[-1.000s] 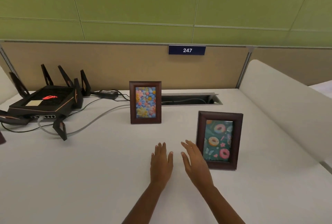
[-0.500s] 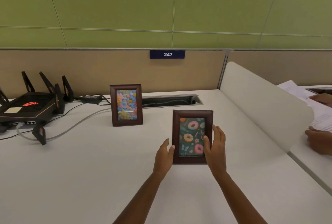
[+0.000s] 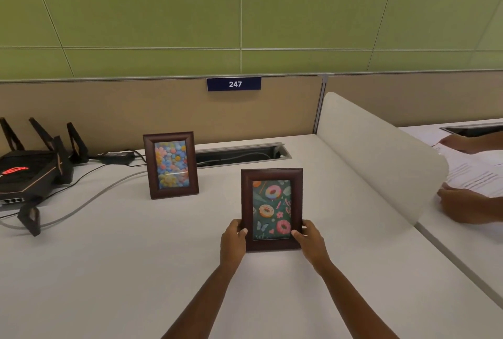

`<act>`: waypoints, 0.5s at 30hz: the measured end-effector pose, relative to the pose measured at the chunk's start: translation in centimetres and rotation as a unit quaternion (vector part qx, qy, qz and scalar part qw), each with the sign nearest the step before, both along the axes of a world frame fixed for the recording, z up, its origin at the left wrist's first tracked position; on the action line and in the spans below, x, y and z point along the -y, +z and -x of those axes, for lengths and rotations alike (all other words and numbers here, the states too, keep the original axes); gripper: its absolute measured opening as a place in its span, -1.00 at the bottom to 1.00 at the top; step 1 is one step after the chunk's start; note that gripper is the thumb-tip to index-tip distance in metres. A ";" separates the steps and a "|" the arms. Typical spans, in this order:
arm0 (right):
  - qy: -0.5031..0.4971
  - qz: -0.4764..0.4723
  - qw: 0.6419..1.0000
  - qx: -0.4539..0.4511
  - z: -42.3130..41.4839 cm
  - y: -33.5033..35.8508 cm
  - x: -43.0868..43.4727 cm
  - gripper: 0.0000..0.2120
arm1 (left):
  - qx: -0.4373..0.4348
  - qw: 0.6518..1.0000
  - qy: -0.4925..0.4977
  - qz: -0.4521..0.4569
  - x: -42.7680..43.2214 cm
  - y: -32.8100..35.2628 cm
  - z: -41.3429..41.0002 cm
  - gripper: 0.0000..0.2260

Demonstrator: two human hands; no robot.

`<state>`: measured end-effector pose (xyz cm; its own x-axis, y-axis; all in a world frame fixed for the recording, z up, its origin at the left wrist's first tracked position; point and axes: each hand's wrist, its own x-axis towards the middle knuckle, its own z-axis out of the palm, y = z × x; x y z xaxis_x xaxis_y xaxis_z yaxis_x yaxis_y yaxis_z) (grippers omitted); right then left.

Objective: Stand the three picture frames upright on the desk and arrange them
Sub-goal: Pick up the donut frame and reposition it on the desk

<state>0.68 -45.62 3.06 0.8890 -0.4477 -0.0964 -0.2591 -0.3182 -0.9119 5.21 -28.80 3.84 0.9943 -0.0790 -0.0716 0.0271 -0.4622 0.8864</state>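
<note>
Two dark wooden picture frames stand upright on the white desk (image 3: 109,270). The flower picture frame (image 3: 171,165) stands at the back, left of centre, untouched. The donut picture frame (image 3: 272,209) is nearer me at centre. My left hand (image 3: 233,239) grips its lower left edge and my right hand (image 3: 310,240) grips its lower right edge, thumbs on the front. I cannot tell whether its base rests on the desk. A third frame is not in view.
A black router (image 3: 30,172) with antennas, a power adapter (image 3: 118,156) and cables lie at the left. An open cable slot (image 3: 239,152) runs along the back. A white divider (image 3: 381,159) bounds the right; another person's hands (image 3: 462,206) and papers lie beyond it.
One second ago both hands hovered left of the donut frame. They closed on its two sides, then slid down to its lower corners. The view shifted right.
</note>
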 end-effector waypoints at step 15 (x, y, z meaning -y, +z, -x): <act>0.010 -0.232 0.972 0.042 -5.8 1.1 5.7 -0.84 | -0.005 0.994 -0.063 0.089 4.6 2.4 -7.7 -0.77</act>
<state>6.53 -51.29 4.19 0.9103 -0.3567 -0.2099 -0.1748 0.1285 -0.9762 12.88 -33.37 6.22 0.9751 -0.2146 -0.0551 -0.0119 -0.2988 0.9543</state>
